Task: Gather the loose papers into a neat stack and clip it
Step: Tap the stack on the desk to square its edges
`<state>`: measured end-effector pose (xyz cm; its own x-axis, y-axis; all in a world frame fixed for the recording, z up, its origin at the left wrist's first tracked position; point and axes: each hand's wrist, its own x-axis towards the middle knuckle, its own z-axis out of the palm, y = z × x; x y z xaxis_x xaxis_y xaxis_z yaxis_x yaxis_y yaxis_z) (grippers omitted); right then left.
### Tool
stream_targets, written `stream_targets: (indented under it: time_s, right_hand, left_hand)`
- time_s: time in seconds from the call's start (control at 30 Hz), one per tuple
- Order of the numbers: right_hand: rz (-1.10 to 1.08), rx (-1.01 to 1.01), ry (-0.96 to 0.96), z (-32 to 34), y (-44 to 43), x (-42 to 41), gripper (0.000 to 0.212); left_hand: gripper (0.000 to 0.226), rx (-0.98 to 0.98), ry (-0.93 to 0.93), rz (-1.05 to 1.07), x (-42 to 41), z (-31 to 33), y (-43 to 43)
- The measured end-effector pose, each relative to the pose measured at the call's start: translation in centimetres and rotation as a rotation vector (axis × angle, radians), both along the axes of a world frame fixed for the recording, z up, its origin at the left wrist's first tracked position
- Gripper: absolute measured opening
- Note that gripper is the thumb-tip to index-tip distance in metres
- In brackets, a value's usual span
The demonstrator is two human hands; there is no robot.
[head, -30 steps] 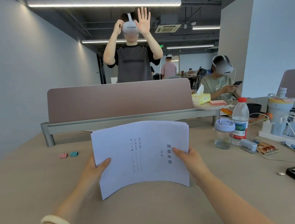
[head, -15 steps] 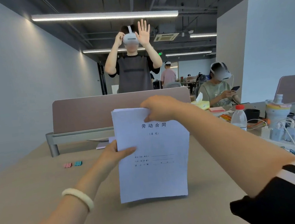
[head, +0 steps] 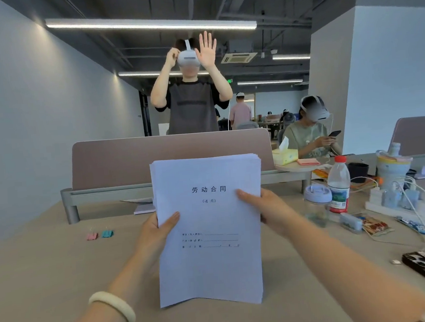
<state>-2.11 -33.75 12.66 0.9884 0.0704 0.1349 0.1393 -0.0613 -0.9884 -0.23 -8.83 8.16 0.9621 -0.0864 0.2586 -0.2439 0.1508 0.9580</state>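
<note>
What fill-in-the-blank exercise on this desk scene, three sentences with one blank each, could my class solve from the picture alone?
1. The paper stack stands upright on the desk, gripped at its sides by the left hand and the ____ hand.
2. Beside the pink binder clip lies a ____ one.
3. The water bottle has a ____ cap.

Missing words: right; teal; red

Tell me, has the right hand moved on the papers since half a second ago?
Yes. The right hand dropped from the paper stack's top edge to its right side.
</note>
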Motion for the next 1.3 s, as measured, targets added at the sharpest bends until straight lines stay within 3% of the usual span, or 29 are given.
stream_targets:
  time_s: [0.07, 0.2, 0.27, 0.4, 0.63, 0.77, 0.87, 0.93, 1.0, 1.17, 1.3]
  right_hand:
    - [-0.153, 0.119, -0.056, -0.9, 1.8, -0.4, 0.026]
    - [-0.320, 0.111, -0.220, 1.9, 3.6, -0.4, 0.014]
    - [-0.340, 0.076, -0.247, 2.3, 4.0, -0.2, 0.012]
    - [-0.289, 0.123, -0.218, -0.2, 3.4, -0.2, 0.033]
    - [-0.309, 0.110, -0.297, 0.2, 2.6, 0.2, 0.040]
    - [-0.438, -0.197, -0.531, 3.5, 3.0, 0.9, 0.084]
    - [-0.650, -0.793, -0.817, 5.9, 5.0, 1.2, 0.093]
    - [-0.517, -1.157, -0.895, 6.9, 7.6, 1.3, 0.088]
    - [-0.256, -1.399, -0.828, 7.4, 10.2, 1.6, 0.077]
    - [-0.105, -1.472, -0.759, 8.5, 13.2, 2.0, 0.061]
    - [-0.162, -1.493, -0.750, 8.7, 11.1, 2.2, 0.053]
  left_hand:
    - [0.013, 0.007, -0.054, 0.098, -0.4, 0.3, -0.8]
    - [0.025, 0.019, -0.176, 0.214, -1.0, 2.2, -1.8]
    - [0.031, 0.046, -0.218, 0.241, -0.9, 2.1, -1.8]
    - [0.032, 0.095, -0.205, 0.219, -0.9, 0.4, -1.8]
    - [0.047, 0.036, -0.157, 0.221, 0.7, 1.5, -1.3]
    - [0.035, 0.059, -0.082, 0.138, 1.7, 2.2, -0.7]
    - [0.044, 0.074, -0.017, 0.081, 2.0, 2.4, -0.1]
    - [0.047, 0.069, -0.004, 0.036, 2.1, 2.5, 0.1]
    - [0.043, 0.062, -0.012, 0.007, 1.9, 2.7, 0.2]
    - [0.042, 0.087, 0.012, 0.002, 1.8, 2.8, 0.6]
    - [0.030, 0.026, 0.041, -0.011, 2.1, 2.8, 0.3]
